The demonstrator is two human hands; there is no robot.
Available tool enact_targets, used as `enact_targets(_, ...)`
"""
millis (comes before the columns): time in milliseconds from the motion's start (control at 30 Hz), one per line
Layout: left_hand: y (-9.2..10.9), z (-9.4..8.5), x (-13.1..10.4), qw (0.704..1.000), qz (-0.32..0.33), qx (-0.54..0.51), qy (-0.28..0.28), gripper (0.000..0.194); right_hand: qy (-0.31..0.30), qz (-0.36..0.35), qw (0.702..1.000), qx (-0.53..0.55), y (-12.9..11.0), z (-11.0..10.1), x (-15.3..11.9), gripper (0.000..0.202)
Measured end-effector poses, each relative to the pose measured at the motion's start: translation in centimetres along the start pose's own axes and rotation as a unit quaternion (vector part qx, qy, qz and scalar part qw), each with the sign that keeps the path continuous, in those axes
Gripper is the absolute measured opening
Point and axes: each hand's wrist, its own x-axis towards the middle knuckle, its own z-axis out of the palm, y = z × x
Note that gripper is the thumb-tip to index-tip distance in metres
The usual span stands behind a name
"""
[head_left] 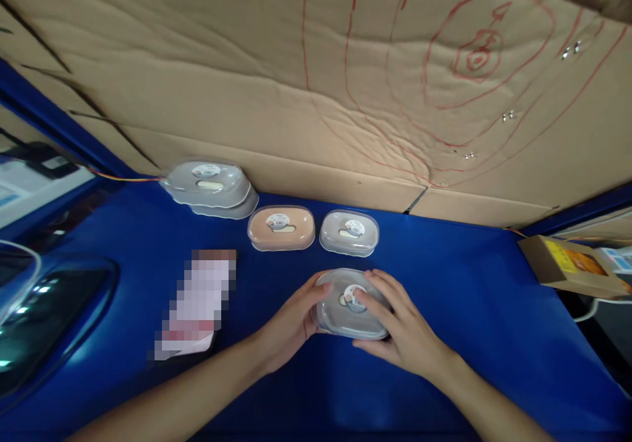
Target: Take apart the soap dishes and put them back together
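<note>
Between my two hands is a grey oval plastic box with a clear lid (pixel 340 320) and a round sticker on top. My left hand (pixel 309 303) wraps its left side, thumb over the lid. My right hand (pixel 397 320) grips the right side, with a finger lying on the sticker. Just beyond it sit a similar grey box (pixel 336 234) and a peach-coloured box (pixel 281 236), side by side with a small gap. Farther left, grey boxes (pixel 217 185) are stacked against the cardboard. The underside of the held box is hidden.
A blue table (pixel 434 264) carries the boxes. A cardboard wall (pixel 222 66) with red drawn lines closes the back. To the left lie a blurred-out phone-shaped item (pixel 200 303) and a dark glossy object (pixel 44 323). At the right edge stands a small cardboard box (pixel 557 267).
</note>
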Motion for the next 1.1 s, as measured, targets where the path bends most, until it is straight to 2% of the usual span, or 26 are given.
enact_targets(267, 0.0, -0.2, 0.1, 0.998, 0.017, 0.052, -0.004, 0.054, -0.001, 0.015, 1.0, 0.011, -0.1, 0.0, -0.2, 0.075)
enact_targets(433, -0.2, -0.1, 0.0, 0.996, 0.026, 0.088, 0.004, 0.052, -0.001, 0.003, 1.0, 0.008, 0.0, 0.0, -0.4, 0.079)
enact_targets(667, -0.1, 0.3, -0.2, 0.997, 0.012, 0.07, 0.014, 0.048, -0.011, 0.01, 1.0, 0.017, 0.3, 0.3, -0.7, 0.083)
enact_targets(833, -0.1, 0.3, -0.2, 0.996, 0.005, 0.09, 0.015, 0.055, -0.001, 0.0, 1.0, 0.027, 0.6, 0.4, -0.6, 0.081)
enact_targets(900, 0.0, 0.1, -0.2, 0.992, 0.027, 0.123, 0.026, 0.061, 0.009, -0.004, 1.0, 0.022, 0.9, 0.1, -0.4, 0.08)
enact_targets(967, 0.3, -0.2, -0.2, 0.977, 0.095, 0.187, 0.036, 0.065, 0.037, 0.016, 0.999, 0.009, 1.7, -0.5, -0.4, 0.08)
enact_targets(1000, 0.5, -0.3, -0.3, 0.96, 0.141, 0.236, 0.042, 0.064, 0.062, 0.039, 0.997, 0.001, 2.3, -0.9, -0.3, 0.08)
enact_targets(1100, 1.2, -0.8, -0.6, 0.878, 0.26, 0.399, 0.057, 0.057, 0.158, 0.141, 0.977, -0.026, 4.8, -2.3, -0.3, 0.08)
